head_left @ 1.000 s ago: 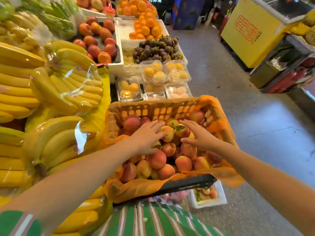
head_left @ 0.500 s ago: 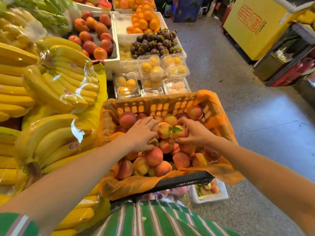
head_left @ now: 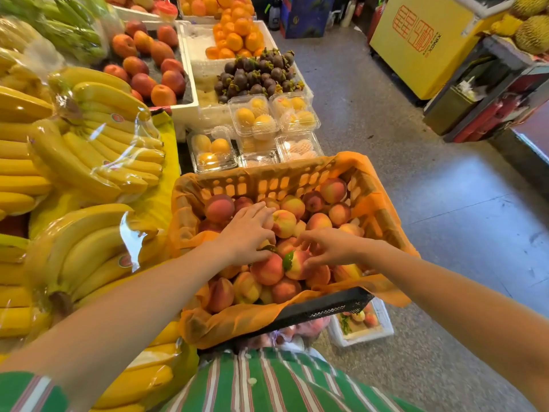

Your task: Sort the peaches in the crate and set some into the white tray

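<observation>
We find the crate (head_left: 267, 185) in the lower middle of the frame, its latticed walls draped with an orange liner (head_left: 383, 230) and its inside heaped with peaches (head_left: 326, 203). A black mesh edge (head_left: 320, 307) runs along its near side. The left hand (head_left: 246, 233) lies palm down on the pile at the crate's left side, fingers spread and nearly straight. Their tips touch a pale yellow-pink peach (head_left: 283, 223), and the hand grips nothing. The right hand (head_left: 329, 248) comes in from the right, its fingers bent down around a leafed peach (head_left: 297, 264) near the middle of the heap, the thumb against its side. We cannot tell whether that fruit is lifted clear of its neighbours. The white tray (head_left: 362, 340) sits on the floor (head_left: 416, 203) at the lower right, partly hidden behind the black edge, with a few peaches and some green leaves in it. On the counter to the left lie wrapped bananas (head_left: 98, 144). Above the crate in the frame stand clear boxes of yellow fruit (head_left: 252, 114), then mangosteens (head_left: 258, 72). A green striped shirt (head_left: 267, 382) fills the bottom edge.
</observation>
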Motion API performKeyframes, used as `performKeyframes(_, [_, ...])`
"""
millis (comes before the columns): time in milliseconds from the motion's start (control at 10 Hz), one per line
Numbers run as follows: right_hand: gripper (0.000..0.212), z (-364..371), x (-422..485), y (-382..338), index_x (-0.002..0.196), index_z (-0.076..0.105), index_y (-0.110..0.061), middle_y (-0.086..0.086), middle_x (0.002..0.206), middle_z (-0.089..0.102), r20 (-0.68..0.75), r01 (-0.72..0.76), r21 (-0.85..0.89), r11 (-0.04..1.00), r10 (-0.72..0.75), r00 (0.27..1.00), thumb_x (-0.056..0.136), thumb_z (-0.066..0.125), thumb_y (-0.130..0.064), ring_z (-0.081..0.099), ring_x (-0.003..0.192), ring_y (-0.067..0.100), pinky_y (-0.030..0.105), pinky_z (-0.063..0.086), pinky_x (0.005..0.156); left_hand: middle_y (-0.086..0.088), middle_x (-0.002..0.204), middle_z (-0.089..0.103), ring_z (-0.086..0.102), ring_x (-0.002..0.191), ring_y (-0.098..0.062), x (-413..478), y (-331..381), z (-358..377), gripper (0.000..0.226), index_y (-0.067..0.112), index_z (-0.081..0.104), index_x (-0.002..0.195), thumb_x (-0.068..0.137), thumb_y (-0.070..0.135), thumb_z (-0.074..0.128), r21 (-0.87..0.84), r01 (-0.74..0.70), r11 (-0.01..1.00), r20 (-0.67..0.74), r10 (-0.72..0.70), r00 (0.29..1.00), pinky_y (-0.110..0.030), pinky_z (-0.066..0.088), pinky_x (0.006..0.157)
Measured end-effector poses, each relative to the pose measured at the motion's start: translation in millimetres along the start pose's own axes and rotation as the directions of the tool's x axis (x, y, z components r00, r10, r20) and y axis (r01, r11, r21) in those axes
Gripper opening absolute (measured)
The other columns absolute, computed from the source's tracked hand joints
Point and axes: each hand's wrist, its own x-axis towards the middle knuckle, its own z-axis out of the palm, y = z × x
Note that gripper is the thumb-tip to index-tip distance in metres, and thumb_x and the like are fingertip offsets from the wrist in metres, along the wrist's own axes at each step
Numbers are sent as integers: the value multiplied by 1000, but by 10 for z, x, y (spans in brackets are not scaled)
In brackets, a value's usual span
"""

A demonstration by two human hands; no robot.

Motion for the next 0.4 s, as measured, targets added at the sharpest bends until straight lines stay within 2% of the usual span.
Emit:
performKeyframes(100, [35, -20, -119, -57, 123, 57, -22, -5, 115, 62, -113, -10, 89, 996, 20, 993, 90, 64, -32, 58, 102, 6, 22, 50, 85, -3, 149, 39, 22, 143, -25, 8, 26, -27, 24, 30, 69, 108, 90, 41, 57, -20, -46, 999, -101, 44, 994, -43, 19, 115])
performKeyframes(200, [31, 11, -283, -135, 118, 62, -19, -7, 107, 65, -264, -7, 207, 978, 63, 962, 90, 66, -31, 61, 97, 3, 26, 53, 86, 0, 118, 60, 48, 119, -21, 64, 81, -83, 21, 25, 71, 101, 90, 34, 56, -43, -124, 991, -173, 115, 978, -40, 35, 103])
performKeyframes(300, [26, 95, -510, -247, 112, 66, -16, -7, 102, 69, -411, 41, 292, 955, 86, 908, 90, 66, -28, 64, 92, 3, 24, 53, 81, 0, 92, 65, 57, 90, -19, 110, 209, -154, 18, 21, 72, 94, 90, 30, 56, -90, -219, 971, -226, 194, 955, -39, 48, 75])
performKeyframes(400, [14, 208, -753, -377, 100, 71, -17, -6, 92, 70, -585, 133, 362, 923, 113, 803, 90, 66, -26, 64, 87, 7, 22, 52, 77, 4, 85, 63, 54, 80, -12, 175, 388, -192, 16, 19, 70, 93, 91, 28, 57, -158, -251, 955, -206, 217, 954, -30, 43, 62])
